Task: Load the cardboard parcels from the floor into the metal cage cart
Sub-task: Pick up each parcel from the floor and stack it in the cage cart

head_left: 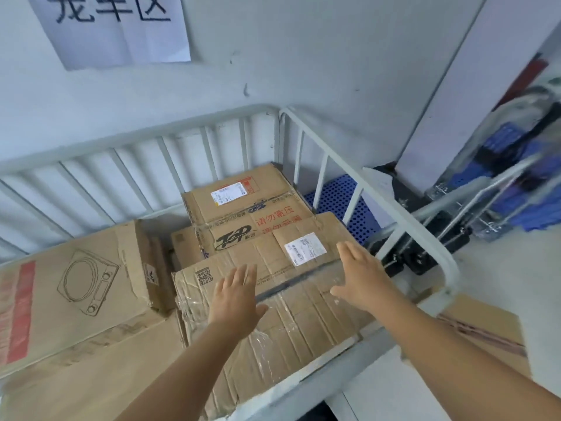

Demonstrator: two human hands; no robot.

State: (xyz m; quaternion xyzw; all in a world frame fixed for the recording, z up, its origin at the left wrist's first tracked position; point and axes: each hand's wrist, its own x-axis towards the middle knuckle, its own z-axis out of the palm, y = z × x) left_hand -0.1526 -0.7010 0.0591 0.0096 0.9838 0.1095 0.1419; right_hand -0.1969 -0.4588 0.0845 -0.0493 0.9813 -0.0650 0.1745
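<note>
Clearly the taped parcel (273, 314) in the lower centre of the frame lies already inside the metal cage cart (358, 177), with its near end on the front rail. Both hands are spread flat with straight fingers; the left hand (235, 296) and the right hand (361, 276) are over its top face, and I cannot tell if they press on it or hover just above. Neither grasps anything.

I judge this parcel to be light to medium in weight and rather soft: the cardboard is creased, the corners are crushed, and loose clear tape wrinkles over it. The tape will be slippery under the palm. It is better to take hold at the two short ends or under the bottom edges, not on the top flaps, which could give way.

To its left, the box with the drawing of a cooker (88, 287) leans tilted. Behind it, in the centre of the frame, the box with red characters (243, 214) lies flat. One more flat carton (485, 335) is outside the cart at lower right.
</note>
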